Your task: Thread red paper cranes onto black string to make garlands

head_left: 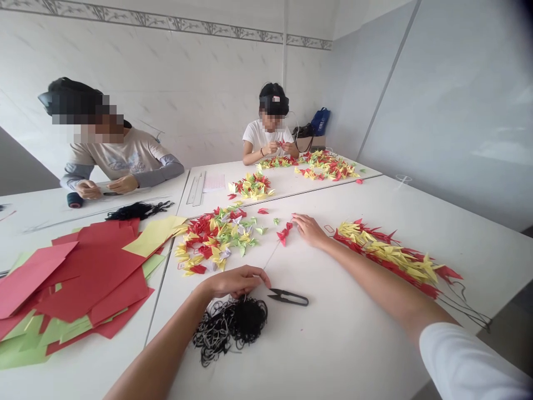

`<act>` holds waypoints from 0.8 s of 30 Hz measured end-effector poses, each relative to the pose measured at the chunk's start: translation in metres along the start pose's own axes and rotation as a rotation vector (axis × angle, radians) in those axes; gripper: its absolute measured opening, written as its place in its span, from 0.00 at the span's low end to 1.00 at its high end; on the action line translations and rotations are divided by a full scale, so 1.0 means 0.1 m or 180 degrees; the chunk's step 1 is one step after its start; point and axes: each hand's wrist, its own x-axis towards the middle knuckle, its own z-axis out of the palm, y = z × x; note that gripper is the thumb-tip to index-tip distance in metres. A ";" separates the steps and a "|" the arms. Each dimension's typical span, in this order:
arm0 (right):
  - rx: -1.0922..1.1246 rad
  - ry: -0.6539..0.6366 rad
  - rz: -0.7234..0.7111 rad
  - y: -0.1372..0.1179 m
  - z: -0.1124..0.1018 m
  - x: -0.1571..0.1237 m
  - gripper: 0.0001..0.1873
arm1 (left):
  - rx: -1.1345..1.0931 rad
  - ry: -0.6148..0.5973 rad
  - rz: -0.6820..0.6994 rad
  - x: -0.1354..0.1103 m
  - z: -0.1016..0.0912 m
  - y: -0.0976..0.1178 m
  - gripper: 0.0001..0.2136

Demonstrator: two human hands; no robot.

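Conveniently, the person's left hand [234, 281] is resting just above a tangled heap of black thread [233, 325], its fingertips [266, 281] drawn together, though whether they are grasping a strand cannot be told. The right hand [310, 231] is lying beside small red folded paper pieces [283, 233], fingers seemingly released, on the white table [333, 355], while black metal thread snips [288, 297] are sitting within easy reach of the left hand.
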 end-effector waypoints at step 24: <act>0.0455 -0.0292 -0.0478 -0.59 -0.05 -0.15 0.25 | -0.0058 0.0184 0.0126 -0.01 0.03 -0.01 0.24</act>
